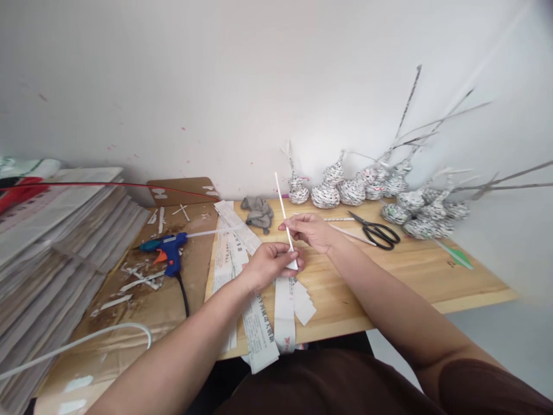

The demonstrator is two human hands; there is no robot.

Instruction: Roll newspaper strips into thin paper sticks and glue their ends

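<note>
**Both hands on a thin white paper tube, over front-middle of bench**

Nearest: a pale paper strip [284, 311] runs from the left hand down over the front edge of the bench [401, 279]. Printed strips [260, 328] fan out just left of it, one also past the edge. Short stepped paper ends [306, 308] poke out on its right.

Left hand [273, 264]: grip closed, thumb and fingers clamped on the lower end of the white tube [283, 202]. Right hand [311, 232]: grip closed too, fingertips pinching the tube higher up. Tube tilts, top end leaning left and away from the wearer.

Left side: white cord [123, 327] low in view, then a blue glue gun [171, 249] lying on brown cardboard [173, 297] among white scraps [144, 279]. Tall paper stack [95, 230] at far left.

Right side: green piece [461, 258] near the bench's right end; black-handled scissors [380, 235] farther in, beside thin paper sticks [352, 234].

Back: crumpled grey cloth [258, 213] beyond the strips. Woven paper gourd shapes [326, 195] line up by the wall [259, 86], several with long stalks sticking up or out right.
</note>
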